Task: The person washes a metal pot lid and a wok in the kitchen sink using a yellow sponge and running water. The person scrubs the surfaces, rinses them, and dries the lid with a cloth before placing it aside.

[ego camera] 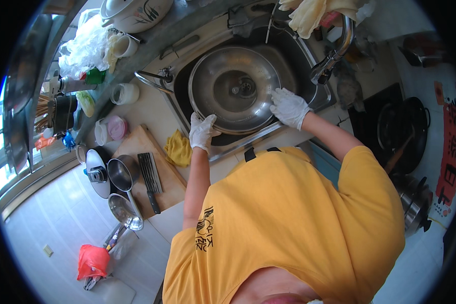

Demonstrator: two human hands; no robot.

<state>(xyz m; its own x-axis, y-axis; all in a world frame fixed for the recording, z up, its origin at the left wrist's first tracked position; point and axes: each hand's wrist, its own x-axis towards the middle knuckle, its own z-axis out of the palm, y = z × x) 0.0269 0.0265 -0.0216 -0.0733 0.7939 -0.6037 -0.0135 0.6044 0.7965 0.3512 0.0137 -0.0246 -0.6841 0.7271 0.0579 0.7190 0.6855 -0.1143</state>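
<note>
A wide, round stainless steel basin (201, 83) sits in the metal sink (300, 49), with what looks like clear liquid in its bottom. My left hand (202, 131), in a thin white glove, holds the basin's near left rim. On the near right side, my right hand (290, 109), gloved the same way, grips the rim with its fingers over the edge. The undersides of both grips are hidden. To the right of the sink arches a chrome faucet (336, 53), its spout apart from the basin.
A yellow cloth (178, 148) lies left of the sink. Beside it, a cleaver (150, 178) rests on a wooden cutting board (171, 182), near a small saucepan (121, 173). A second, curved tap (152, 80) stands at the sink's left. A black wok (402, 133) is at far right.
</note>
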